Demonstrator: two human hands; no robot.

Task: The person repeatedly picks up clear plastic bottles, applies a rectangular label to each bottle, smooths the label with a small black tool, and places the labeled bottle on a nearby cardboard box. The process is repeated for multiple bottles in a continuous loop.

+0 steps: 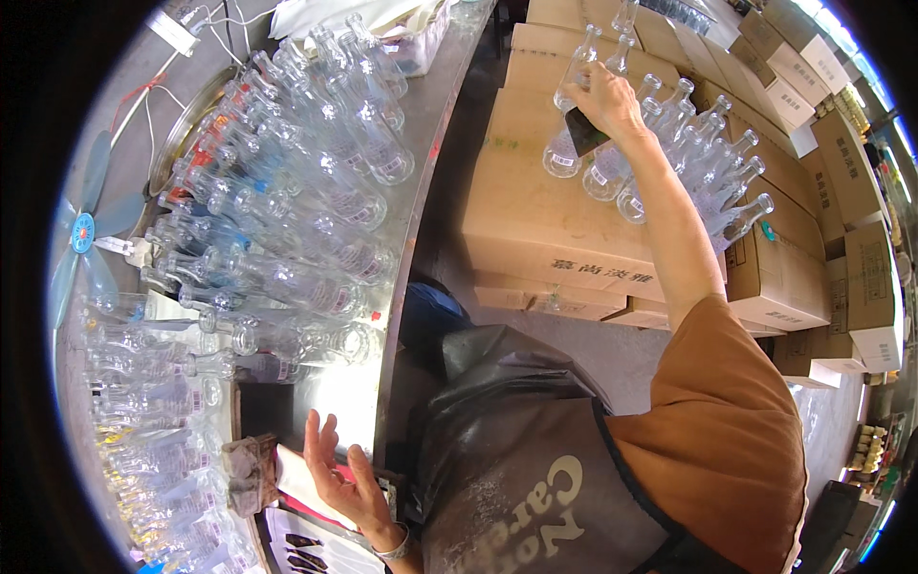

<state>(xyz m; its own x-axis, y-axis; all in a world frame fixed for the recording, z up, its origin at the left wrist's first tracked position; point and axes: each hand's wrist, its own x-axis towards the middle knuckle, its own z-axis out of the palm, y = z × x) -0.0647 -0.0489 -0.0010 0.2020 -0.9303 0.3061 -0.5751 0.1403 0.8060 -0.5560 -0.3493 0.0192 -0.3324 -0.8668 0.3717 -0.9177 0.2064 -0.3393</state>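
My left hand (346, 483) is raised near the table's front edge, its fingers apart and nothing in them. Stretched far to the right, my right hand (604, 100) is closed at a clear glass bottle (575, 75) above the cardboard boxes. A dark flat piece (585, 132) shows just under its fingers; whether the hand grips this too, I cannot tell. Around it, several clear bottles (693, 143) with small labels stand on the boxes. Many similar bottles (320, 263) crowd the metal table (430, 105) on my left.
Large cardboard boxes (516, 206) are stacked at the right, with more boxes (872, 277) beyond. A blue-bladed fan (84, 232) stands at the far left. A white basket (421, 43) sits on the table's far end. A cloth-wrapped fixture (251, 471) is beside my left hand.
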